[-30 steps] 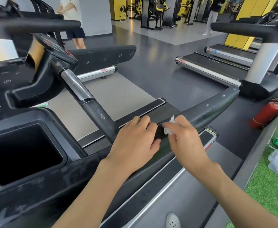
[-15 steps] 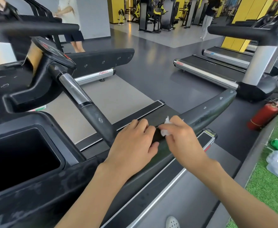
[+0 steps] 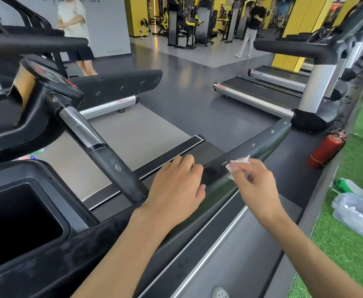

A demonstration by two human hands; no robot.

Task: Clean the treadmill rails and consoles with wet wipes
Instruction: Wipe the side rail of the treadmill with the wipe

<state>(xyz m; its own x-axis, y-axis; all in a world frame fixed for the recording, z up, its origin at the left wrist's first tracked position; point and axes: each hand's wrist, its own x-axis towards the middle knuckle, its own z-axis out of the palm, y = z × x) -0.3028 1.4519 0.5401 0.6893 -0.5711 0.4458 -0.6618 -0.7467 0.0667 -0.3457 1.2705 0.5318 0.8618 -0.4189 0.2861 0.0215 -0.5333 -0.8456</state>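
Observation:
A long black side rail (image 3: pixel 260 147) of the treadmill runs from the console toward the far right. My right hand (image 3: pixel 253 183) pinches a small crumpled white wet wipe (image 3: pixel 239 161) and holds it on top of the rail. My left hand (image 3: pixel 176 186) lies on the same rail just left of the wipe, fingers curled over its far edge. A chrome and black handlebar (image 3: pixel 96 145) slants up to the console panel (image 3: pixel 51 78) at the upper left. A deep black cup pocket (image 3: pixel 19 222) sits at the lower left.
A red fire extinguisher (image 3: pixel 326 149) stands on the floor to the right. A clear plastic tub (image 3: pixel 356 216) and a green-capped pack (image 3: pixel 348 186) lie on green turf. Other treadmills (image 3: pixel 262 91) stand opposite. Two people (image 3: pixel 75 29) stand further back.
My right hand has slid the wipe a little further right along the rail, away from my left hand. The left hand stays in place on the rail.

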